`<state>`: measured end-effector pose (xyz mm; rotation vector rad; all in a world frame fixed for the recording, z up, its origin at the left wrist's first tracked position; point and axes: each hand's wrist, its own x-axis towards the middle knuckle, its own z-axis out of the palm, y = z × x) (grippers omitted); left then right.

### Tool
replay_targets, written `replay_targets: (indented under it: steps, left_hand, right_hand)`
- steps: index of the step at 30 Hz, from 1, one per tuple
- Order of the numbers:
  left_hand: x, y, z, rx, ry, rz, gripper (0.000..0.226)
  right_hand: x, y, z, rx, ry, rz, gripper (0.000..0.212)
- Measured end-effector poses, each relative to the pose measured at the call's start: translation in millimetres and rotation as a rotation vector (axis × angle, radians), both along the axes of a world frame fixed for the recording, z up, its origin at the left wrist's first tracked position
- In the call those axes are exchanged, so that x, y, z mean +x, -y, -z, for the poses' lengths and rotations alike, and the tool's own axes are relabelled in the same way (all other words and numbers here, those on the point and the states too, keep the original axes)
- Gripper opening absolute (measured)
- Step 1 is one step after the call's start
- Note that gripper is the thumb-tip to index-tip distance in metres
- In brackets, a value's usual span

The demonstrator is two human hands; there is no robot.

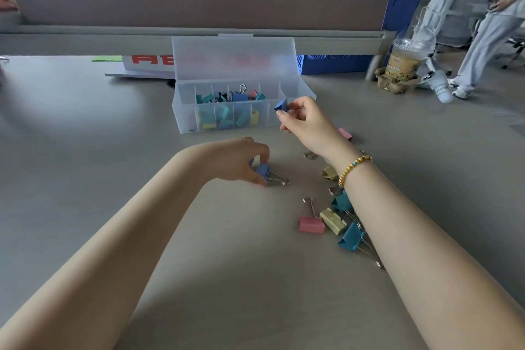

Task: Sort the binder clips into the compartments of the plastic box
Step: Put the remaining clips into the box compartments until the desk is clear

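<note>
the right hand (305,119) pinches a blue clip (281,106) just beside the plastic box's (187,122) right end; release it squarely over one compartment. the left hand (241,158) grips another blue clip (263,170) in front of the box.

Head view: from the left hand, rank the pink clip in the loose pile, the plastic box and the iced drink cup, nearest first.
Measured from the left hand:
1. Pink clip, on the table just to its right and nearer the person.
2. Plastic box, open, straight ahead.
3. Iced drink cup, far right at the table's back edge.
</note>
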<state>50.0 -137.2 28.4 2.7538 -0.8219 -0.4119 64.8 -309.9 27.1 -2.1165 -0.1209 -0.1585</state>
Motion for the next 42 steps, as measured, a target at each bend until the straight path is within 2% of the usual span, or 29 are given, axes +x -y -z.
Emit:
replay_targets:
  steps: [4,10,12,15,20,23,25,28,32,34,37,40,42]
  left_hand:
    - [18,-4,7,0.004,0.117,-0.035,0.035]
    - [39,-17,-10,-0.229,0.215,-0.174,0.028]
    - [52,-21,-24,-0.369,0.287,-0.309,0.031]
    - [76,-25,-39,-0.481,0.4,-0.498,0.038]
    - [109,-32,-44,-0.47,0.416,-0.627,0.037]
    - [119,-33,-41,-0.457,0.39,-0.645,0.034]
    - [122,-33,-39,-0.459,0.381,-0.651,0.036]
    - [125,-32,-38,-0.465,0.374,-0.649,0.036]
    - [127,-30,-40,-0.471,0.352,-0.646,0.034]
    - [128,-29,-41,-0.481,0.344,-0.637,0.037]
    - [127,-24,-41,-0.483,0.346,-0.623,0.041]
    - [127,-19,-42,-0.475,0.348,-0.622,0.04]
    - [127,-17,-43,-0.457,0.356,-0.626,0.04]
  right_hand:
    - [25,-10,-2,0.027,0.07,0.0,0.027]
    - [63,-10,-6,-0.024,0.116,0.174,0.04]
    - [78,-17,-12,-0.115,0.142,0.17,0.042]
    - [97,-29,-16,-0.309,0.176,0.114,0.029]
    - [121,-40,-16,-0.669,0.232,0.098,0.029]
    - [126,-42,-12,-0.764,0.306,0.126,0.023]
    - [130,-43,-12,-0.769,0.301,0.089,0.025]
    - [131,-45,-18,-0.683,0.109,0.008,0.045]
    - [127,-33,-26,-0.411,-0.045,-0.063,0.044]
    - [123,-28,-27,-0.444,-0.081,-0.103,0.04]
    - [121,-27,-25,-0.512,-0.081,-0.147,0.044]
    - [121,-25,-24,-0.473,0.041,-0.137,0.05]
    - [120,-23,-23,-0.438,0.043,-0.149,0.051]
